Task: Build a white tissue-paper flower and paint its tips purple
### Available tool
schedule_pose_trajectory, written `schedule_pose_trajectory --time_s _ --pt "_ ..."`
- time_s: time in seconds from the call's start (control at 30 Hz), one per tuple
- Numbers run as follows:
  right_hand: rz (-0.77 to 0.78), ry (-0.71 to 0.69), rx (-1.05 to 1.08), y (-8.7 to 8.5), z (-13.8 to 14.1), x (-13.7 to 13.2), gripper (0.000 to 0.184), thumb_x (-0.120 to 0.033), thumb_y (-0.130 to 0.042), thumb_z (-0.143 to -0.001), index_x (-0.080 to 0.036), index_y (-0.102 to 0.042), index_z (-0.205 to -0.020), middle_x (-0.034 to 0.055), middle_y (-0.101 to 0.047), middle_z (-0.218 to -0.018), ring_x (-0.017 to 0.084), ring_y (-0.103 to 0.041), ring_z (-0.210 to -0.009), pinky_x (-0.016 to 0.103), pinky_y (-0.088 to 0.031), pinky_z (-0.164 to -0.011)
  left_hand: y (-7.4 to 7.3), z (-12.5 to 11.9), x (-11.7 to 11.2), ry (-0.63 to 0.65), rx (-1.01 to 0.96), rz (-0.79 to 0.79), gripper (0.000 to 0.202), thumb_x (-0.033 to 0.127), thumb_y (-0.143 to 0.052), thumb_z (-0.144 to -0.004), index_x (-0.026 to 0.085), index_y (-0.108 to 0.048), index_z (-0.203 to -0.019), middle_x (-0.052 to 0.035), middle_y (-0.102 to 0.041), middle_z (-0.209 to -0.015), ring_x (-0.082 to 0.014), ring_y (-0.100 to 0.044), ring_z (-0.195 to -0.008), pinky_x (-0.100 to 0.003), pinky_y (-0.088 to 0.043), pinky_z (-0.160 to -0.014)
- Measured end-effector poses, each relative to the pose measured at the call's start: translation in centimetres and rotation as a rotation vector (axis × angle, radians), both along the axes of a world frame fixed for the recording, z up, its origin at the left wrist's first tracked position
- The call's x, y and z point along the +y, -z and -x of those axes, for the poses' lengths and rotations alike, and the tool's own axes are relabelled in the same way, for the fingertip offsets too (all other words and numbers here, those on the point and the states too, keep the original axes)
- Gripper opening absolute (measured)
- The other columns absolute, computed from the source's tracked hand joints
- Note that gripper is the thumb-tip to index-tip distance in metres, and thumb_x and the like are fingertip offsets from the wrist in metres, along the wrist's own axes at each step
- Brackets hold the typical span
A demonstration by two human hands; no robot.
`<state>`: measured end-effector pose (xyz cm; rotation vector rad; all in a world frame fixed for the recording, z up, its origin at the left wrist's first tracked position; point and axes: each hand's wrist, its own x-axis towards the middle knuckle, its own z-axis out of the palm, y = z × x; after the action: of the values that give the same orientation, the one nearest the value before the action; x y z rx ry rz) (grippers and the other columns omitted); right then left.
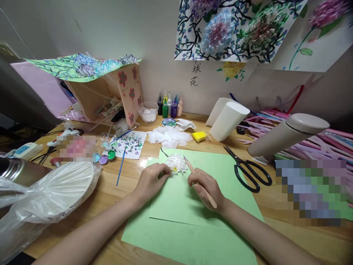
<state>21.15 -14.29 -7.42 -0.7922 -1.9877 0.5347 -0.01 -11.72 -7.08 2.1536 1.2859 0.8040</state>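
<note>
A light green paper sheet (193, 213) lies on the wooden desk in front of me. On its far part sits a small white crumpled tissue flower (176, 162). My left hand (151, 180) rests on the sheet with its fingertips pinched against the flower's left edge. My right hand (205, 187) is closed round a thin wooden stick (199, 181), whose pointed tip reaches toward the flower's right side.
Black scissors (248, 170) lie right of the sheet. Behind are white tissue pieces (168, 138), a yellow block (199, 136), paint bottles (168, 106), rolled white paper (228, 119), a blue brush (120, 167) and a painted card (131, 144). A bagged white plate (59, 189) sits left.
</note>
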Motion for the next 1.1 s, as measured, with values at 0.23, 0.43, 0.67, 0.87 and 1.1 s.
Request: schedule_pose_trajectory --time_s 0.23,0.43,0.67,0.87,1.1 --pt "-0.093 -0.081 -0.117 -0.3 0.1 0.0 0.041 -0.030 -0.018 -0.096 -0.018 -0.057 -0.090 0.0039 -0.050 -0.065 0.017 -0.042 -0.062 0.030 -0.036 -0.058 0.2 0.0 0.4 -0.039 -0.017 -0.029 0.008 0.014 -0.058 -0.081 0.021 -0.061 -0.084 0.0012 -0.067 -0.079 -0.0131 -0.060 -0.074 -0.026 -0.045 -0.068" --pt "-0.029 -0.091 -0.173 0.0 0.3 0.1 0.041 -0.031 -0.019 -0.097 -0.017 -0.056 -0.087 0.0052 -0.054 -0.068 0.017 -0.043 -0.066 0.030 -0.036 -0.061 0.2 -0.5 0.7 -0.083 -0.078 0.041 0.007 0.017 -0.060 -0.080 0.021 -0.060 -0.086 0.0019 -0.066 -0.081 -0.0122 -0.060 -0.072 -0.025 -0.046 -0.067" --pt "0.056 -0.072 -0.237 -0.1 0.5 0.4 0.035 -0.032 -0.025 -0.097 -0.019 -0.056 -0.090 0.0053 -0.057 -0.073 0.018 -0.045 -0.069 0.030 -0.038 -0.064 0.2 -0.6 0.9 -0.092 -0.095 0.058 0.007 0.019 -0.059 -0.081 0.020 -0.059 -0.087 0.0003 -0.067 -0.082 -0.0134 -0.062 -0.074 -0.026 -0.048 -0.069" --pt "0.101 -0.072 -0.279 0.0 0.8 0.7 0.030 -0.029 -0.028 -0.097 -0.019 -0.053 -0.085 0.0054 -0.057 -0.076 0.018 -0.044 -0.072 0.030 -0.038 -0.066 0.0 -0.7 0.8 -0.097 -0.111 0.076 0.009 0.022 -0.059 -0.080 0.020 -0.059 -0.089 -0.0013 -0.067 -0.083 -0.0139 -0.062 -0.073 -0.026 -0.049 -0.067" --pt "0.175 0.009 -0.191 -0.1 2.1 0.7 0.038 -0.029 -0.021 -0.098 -0.020 -0.041 -0.067 0.0016 -0.046 -0.062 0.016 -0.040 -0.064 0.029 -0.035 -0.061 -0.1 -1.0 1.2 -0.129 -0.118 0.081 0.011 0.020 -0.056 -0.081 0.019 -0.059 -0.092 -0.0009 -0.065 -0.079 -0.0128 -0.061 -0.071 -0.025 -0.048 -0.067"
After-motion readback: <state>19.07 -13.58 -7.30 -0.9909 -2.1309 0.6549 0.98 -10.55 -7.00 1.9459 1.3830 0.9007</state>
